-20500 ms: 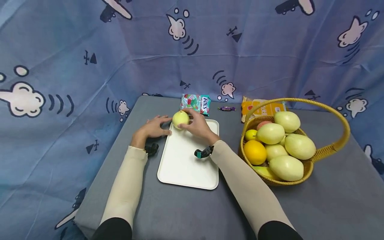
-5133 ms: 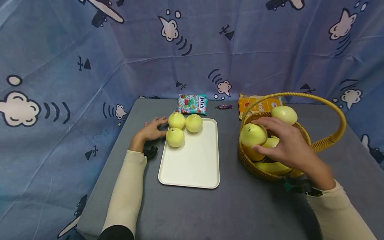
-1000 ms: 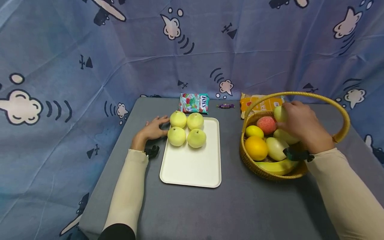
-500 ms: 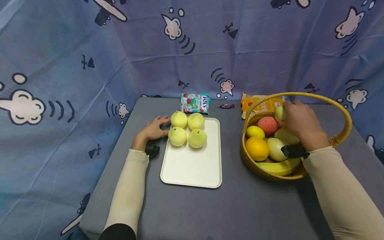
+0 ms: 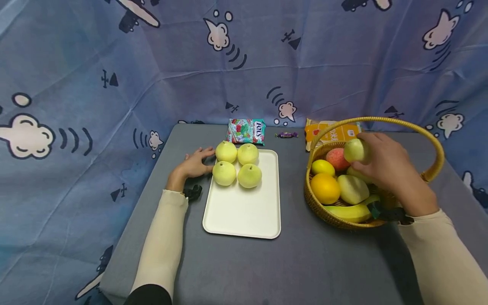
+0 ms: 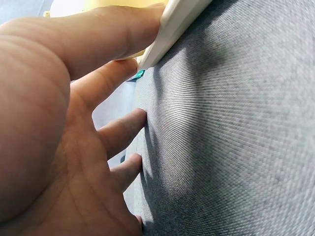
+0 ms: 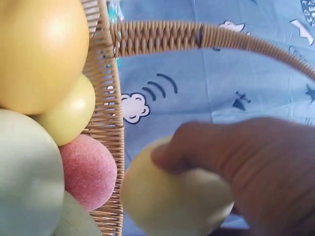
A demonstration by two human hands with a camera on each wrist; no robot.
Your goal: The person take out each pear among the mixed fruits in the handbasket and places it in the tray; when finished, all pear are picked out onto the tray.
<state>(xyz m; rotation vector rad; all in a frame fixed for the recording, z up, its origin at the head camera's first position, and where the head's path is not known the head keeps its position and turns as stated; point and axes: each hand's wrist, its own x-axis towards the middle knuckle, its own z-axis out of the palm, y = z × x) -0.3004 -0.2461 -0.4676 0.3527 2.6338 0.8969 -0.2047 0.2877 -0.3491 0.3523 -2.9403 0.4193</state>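
My right hand [image 5: 392,163] grips a pale yellow-green fruit [image 5: 355,151], smooth and roundish, above the back of the wicker basket [image 5: 310,199]. In the right wrist view my thumb lies across this fruit [image 7: 167,196]; the other fingers are mostly hidden. My left hand [image 5: 194,164] rests at the left edge of the white tray [image 5: 244,216], fingers spread. The left wrist view shows its thumb and a finger touching the tray's rim [image 6: 170,32]. Several similar pale yellow-green fruits [image 5: 249,176] stand in two rows at the tray's far left.
Inside the basket lie an orange [image 5: 325,189], a lemon [image 5: 323,167], a peach [image 5: 337,159], bananas [image 5: 352,212] and more pale fruit [image 5: 352,189]. The basket's tall handle [image 5: 404,123] arches over it. Behind are a teal candy bag [image 5: 246,131], a purple-wrapped candy [image 5: 286,134] and an orange snack packet [image 5: 335,133].
My right hand has drawn the gripped fruit slightly toward me from the basket's back. The left hand stays at the tray. Since much earlier, several fruits have come onto the tray from the basket.
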